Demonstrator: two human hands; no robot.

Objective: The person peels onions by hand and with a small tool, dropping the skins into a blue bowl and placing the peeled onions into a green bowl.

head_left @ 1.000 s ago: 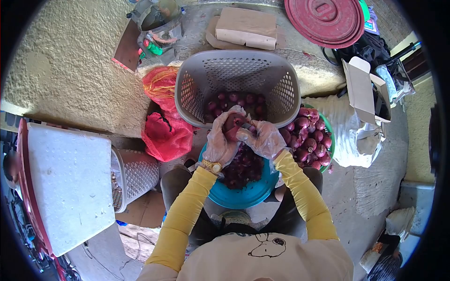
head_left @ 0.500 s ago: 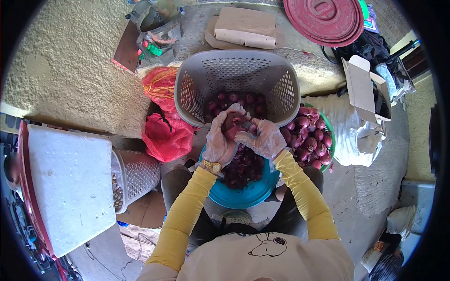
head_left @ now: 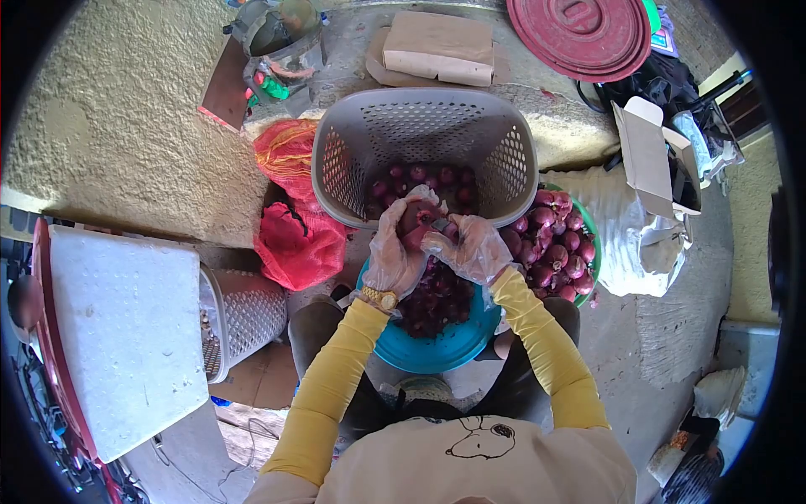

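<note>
My left hand (head_left: 393, 252), in a clear plastic glove, is closed around a red onion (head_left: 413, 222). In my right hand (head_left: 477, 249), also gloved, is a small knife (head_left: 442, 224); its short blade is against the onion and its handle is mostly hidden by the fingers. Below both hands sits a blue basin (head_left: 432, 361) with dark red onion peelings (head_left: 435, 307). Just beyond them stands a grey-beige plastic basket (head_left: 424, 94) with several red onions (head_left: 418, 174) at its bottom. Right of my right hand, a green basin (head_left: 597, 248) is heaped with red onions (head_left: 556, 244).
Red mesh sacks (head_left: 300, 244) lie left of the basket. Farther left are a white board (head_left: 126, 336) and a perforated basket (head_left: 248, 315). Cardboard (head_left: 438, 42) and a red lid (head_left: 581, 34) rest on the ledge behind. A white sack (head_left: 638, 269) and opened carton (head_left: 646, 160) are at right.
Both hands stay nearly in place, with the onion still in my left hand and the blade against it. The whole view has shifted very slightly.
</note>
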